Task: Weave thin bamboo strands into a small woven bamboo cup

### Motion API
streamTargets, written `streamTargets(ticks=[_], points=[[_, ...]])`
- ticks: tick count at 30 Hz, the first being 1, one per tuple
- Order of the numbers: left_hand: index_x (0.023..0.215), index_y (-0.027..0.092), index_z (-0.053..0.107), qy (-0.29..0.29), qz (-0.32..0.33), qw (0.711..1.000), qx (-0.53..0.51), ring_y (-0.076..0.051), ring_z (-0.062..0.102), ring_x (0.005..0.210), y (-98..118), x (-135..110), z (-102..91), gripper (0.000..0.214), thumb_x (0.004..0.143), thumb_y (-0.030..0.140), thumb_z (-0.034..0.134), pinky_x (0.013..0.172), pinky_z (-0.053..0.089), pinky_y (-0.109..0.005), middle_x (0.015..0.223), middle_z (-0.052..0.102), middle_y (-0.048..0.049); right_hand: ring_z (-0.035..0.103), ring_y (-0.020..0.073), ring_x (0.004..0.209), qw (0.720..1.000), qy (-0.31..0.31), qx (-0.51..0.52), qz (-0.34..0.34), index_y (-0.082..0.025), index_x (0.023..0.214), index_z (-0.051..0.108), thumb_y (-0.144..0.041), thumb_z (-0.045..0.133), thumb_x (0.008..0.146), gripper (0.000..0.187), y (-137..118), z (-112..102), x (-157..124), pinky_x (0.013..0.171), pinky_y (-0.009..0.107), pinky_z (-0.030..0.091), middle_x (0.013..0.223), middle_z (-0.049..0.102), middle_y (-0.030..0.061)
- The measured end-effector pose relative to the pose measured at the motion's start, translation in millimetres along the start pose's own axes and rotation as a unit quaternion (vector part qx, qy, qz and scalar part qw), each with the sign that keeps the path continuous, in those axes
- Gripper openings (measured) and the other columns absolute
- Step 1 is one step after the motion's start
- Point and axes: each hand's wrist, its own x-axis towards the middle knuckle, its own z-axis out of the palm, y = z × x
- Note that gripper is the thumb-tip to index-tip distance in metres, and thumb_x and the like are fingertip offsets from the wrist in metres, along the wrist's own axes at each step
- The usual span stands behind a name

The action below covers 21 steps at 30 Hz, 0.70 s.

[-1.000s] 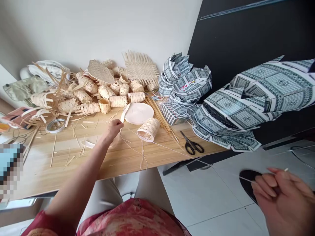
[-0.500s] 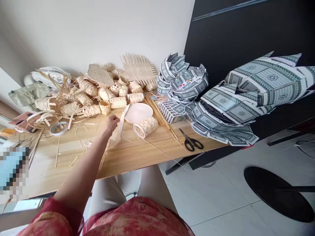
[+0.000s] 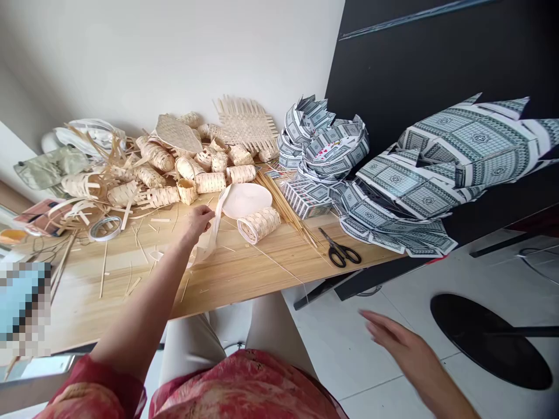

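Note:
My left hand (image 3: 200,224) is over the table with its fingers closed in a pinch at the edge of a pale ribbon (image 3: 213,235). This ribbon curls down from a flat, round pinkish-white roll (image 3: 247,200). In front of the roll a small woven cylinder (image 3: 259,226) of wood strips lies on its side, and a thin strand trails from it over the table edge. My right hand (image 3: 391,336) hangs above the floor at the lower right, a little blurred, its fingers stretched out and nothing in them. Black-handled scissors (image 3: 340,249) lie near the table's front edge.
Behind my left hand lies a heap of woven cylinders (image 3: 210,182). A tape roll (image 3: 105,228) and loose strips are at left. Thin sticks (image 3: 286,206) lie beside a box (image 3: 308,198). Folded-card baskets (image 3: 334,148) and a large folded-card piece (image 3: 437,174) fill the right.
My right hand has come into view at the lower right. My left hand has hardly moved and stays at the ribbon. The strand's hanging end has shifted left.

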Motion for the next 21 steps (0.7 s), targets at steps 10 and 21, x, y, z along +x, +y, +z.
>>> streamTargets(ticks=[10,21], points=[[0.061,0.016,0.047,-0.052,0.016,0.999,0.000,-0.005,0.035,0.035,-0.3,-6.7,-7.9,0.011,0.067,0.020,0.056,0.037,0.022,-0.017,0.041,0.037,0.0074,0.058,0.0175,0.065,0.958,-0.175,0.217,0.069,-0.020,0.072,0.053,-0.054,0.068,0.061,0.039,-49.8,119.8,-37.7,0.047,0.023,0.037,0.071,0.060,0.0030],[0.060,0.016,0.053,-0.164,0.074,0.981,0.073,-0.006,0.032,0.041,5.8,10.2,-5.4,0.011,0.068,0.021,0.057,0.042,0.023,-0.019,0.045,0.038,0.0065,0.045,0.0151,0.052,0.995,-0.086,-0.003,-0.042,-0.020,0.060,0.064,-0.054,0.062,0.062,0.034,-53.5,62.4,-4.6,0.046,0.025,0.032,0.052,0.052,0.0009]])
